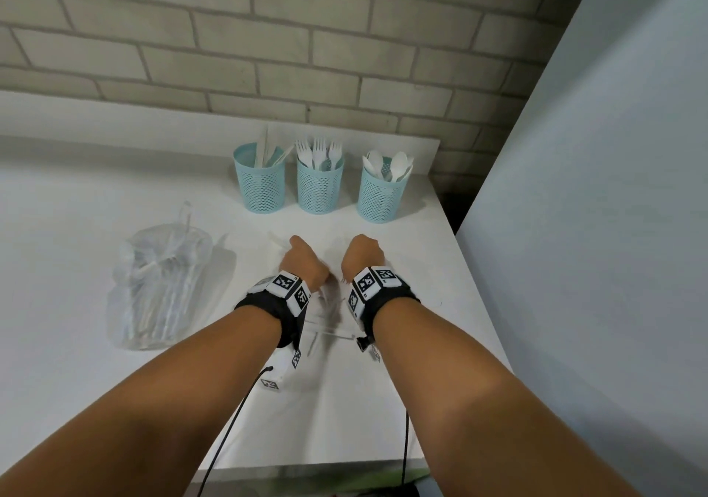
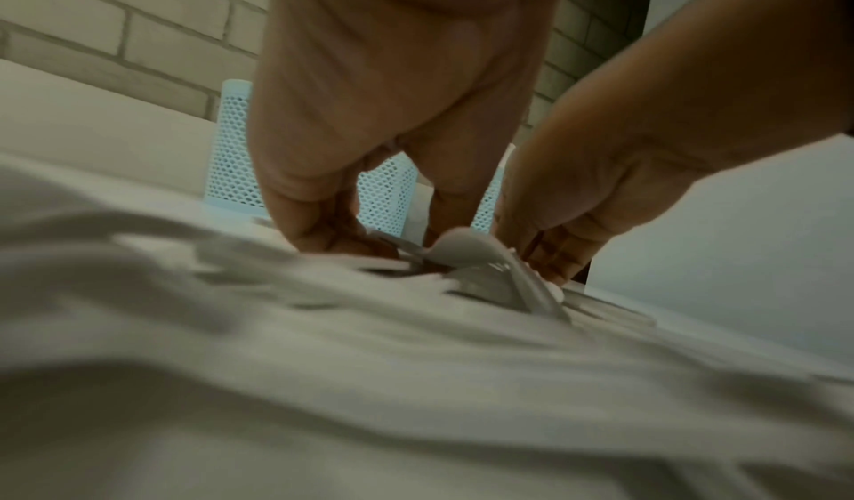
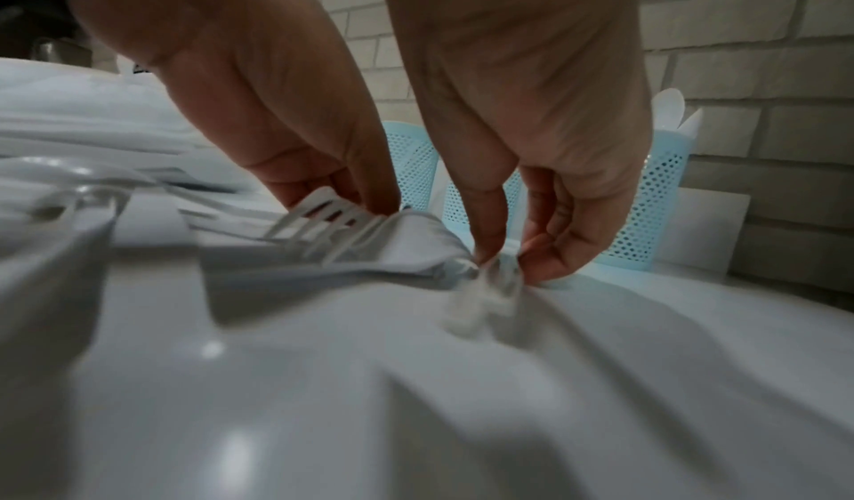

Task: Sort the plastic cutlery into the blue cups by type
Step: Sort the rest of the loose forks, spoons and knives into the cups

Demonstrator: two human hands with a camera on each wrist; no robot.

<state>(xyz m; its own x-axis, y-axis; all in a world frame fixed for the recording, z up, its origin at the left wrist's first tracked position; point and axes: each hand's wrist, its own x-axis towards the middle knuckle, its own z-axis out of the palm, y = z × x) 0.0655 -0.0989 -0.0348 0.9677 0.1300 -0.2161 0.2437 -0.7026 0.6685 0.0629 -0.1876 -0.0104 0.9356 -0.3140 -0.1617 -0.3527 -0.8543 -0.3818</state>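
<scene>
Cutlery [image 3: 323,230]: thin white plastic, pinched by both hands; cups [image 1: 320,186] perforated.

Head view looks steeply down at the white counter [image 1: 95,197]. Both wrist views skim it closely toward twelve o'clock, sharing the blue cups [image 1: 329,186].

No words, brands or numbers to read anywhere here, only the black-and-white square code markers on the wrist bands [image 1: 288,285], which sit nearer the viewer than the blue cups [image 1: 320,184].
</scene>
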